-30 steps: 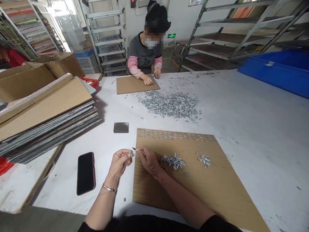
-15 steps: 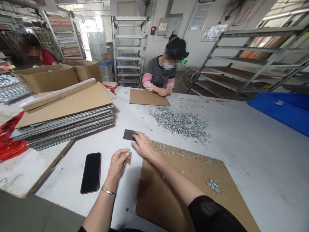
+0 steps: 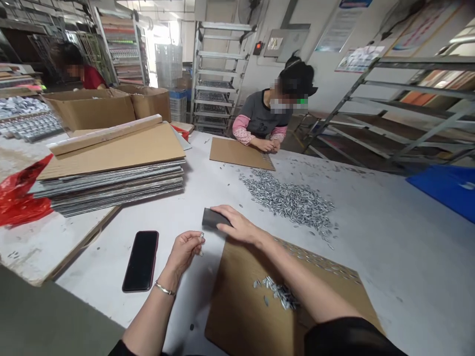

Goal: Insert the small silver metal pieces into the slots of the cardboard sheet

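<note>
My left hand (image 3: 186, 251) is closed, with thumb and fingertips pinching a small silvery piece (image 3: 202, 236) over the white table. My right hand (image 3: 237, 225) grips a dark, flat rectangular block (image 3: 214, 219) at the far left corner of a brown cardboard sheet (image 3: 230, 306). Rows of small silvery leaf-shaped pieces (image 3: 326, 265) lie along the sheet's far edge, partly hidden by my right forearm. A loose cluster of the same pieces (image 3: 276, 291) rests mid-sheet, running up to that forearm.
A big heap of silvery pieces (image 3: 297, 202) spreads beyond the sheet. A black phone (image 3: 140, 261) lies left of my left hand. Stacked boards (image 3: 118, 178) and a red plastic bag (image 3: 27, 198) are farther left. Across the table, a co-worker (image 3: 265, 118) handles pieces at another cardboard sheet (image 3: 235, 152).
The view has turned slightly left. My right hand now wraps farther around the dark block, which has shifted relative to the sheet. More loose pieces show on the cardboard beside my right forearm.
</note>
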A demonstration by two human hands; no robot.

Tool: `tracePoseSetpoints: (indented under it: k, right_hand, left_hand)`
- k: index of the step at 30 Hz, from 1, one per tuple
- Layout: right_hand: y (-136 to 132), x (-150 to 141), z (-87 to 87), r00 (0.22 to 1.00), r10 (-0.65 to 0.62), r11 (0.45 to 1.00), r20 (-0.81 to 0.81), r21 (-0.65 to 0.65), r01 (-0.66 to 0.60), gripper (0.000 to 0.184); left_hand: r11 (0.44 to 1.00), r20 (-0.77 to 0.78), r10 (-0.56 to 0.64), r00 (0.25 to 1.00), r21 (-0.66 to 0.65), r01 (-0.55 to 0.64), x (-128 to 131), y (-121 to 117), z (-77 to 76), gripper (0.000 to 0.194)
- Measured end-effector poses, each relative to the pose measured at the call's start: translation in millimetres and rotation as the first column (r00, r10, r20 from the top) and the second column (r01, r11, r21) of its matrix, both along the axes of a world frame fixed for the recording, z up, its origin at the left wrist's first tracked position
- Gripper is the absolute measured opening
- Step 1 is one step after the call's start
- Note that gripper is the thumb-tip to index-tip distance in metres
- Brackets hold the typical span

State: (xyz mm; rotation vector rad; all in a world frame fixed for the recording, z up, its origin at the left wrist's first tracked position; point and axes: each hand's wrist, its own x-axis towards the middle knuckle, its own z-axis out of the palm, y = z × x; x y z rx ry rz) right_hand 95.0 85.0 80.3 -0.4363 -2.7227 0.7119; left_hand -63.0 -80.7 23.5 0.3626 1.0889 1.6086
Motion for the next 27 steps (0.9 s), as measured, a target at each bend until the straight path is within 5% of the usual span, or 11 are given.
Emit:
tracePoseSetpoints:
  k: [7,12,17,21,25,27]
  right_hand:
    - [-40.3,43.0,29.7,0.967,0.250,0.959,0.041,0.125,-0.253,0.059]
    - [-30.8,53.9,42.2,0.999,0.035,0.962,0.016,0.269,-0.038,0.055]
    - [-40.9,56.0,47.8,0.973,0.214,0.957,0.091,0.182,-0.228,0.057]
    - [-37.7,57.8,50.5,0.999,0.031,0.968,0.014,0.247,-0.033,0.053]
    - [-38.3,61.3,51.0,0.975,0.214,0.961,0.058,0.166,-0.221,0.054]
    - [-40.3,62.6,51.5,0.979,0.188,0.963,0.075,0.182,-0.199,0.052]
  left_hand:
    - [0.973,-0.004,-0.225,0.974,0.051,0.225,2.5,-4.9,3.3,0.021]
    - [0.953,-0.070,-0.301,0.951,0.017,0.303,6.6,-8.1,7.7,0.023]
    - [0.935,-0.083,-0.344,0.935,0.055,0.349,11.0,-8.9,9.7,0.019]
    - [0.941,-0.017,-0.335,0.942,0.033,0.336,9.1,-9.7,7.4,0.026]
    - [0.942,-0.034,-0.332,0.943,0.037,0.333,8.3,-8.8,4.7,0.023]
    - [0.934,-0.033,-0.354,0.935,0.033,0.355,8.2,-8.4,4.9,0.022]
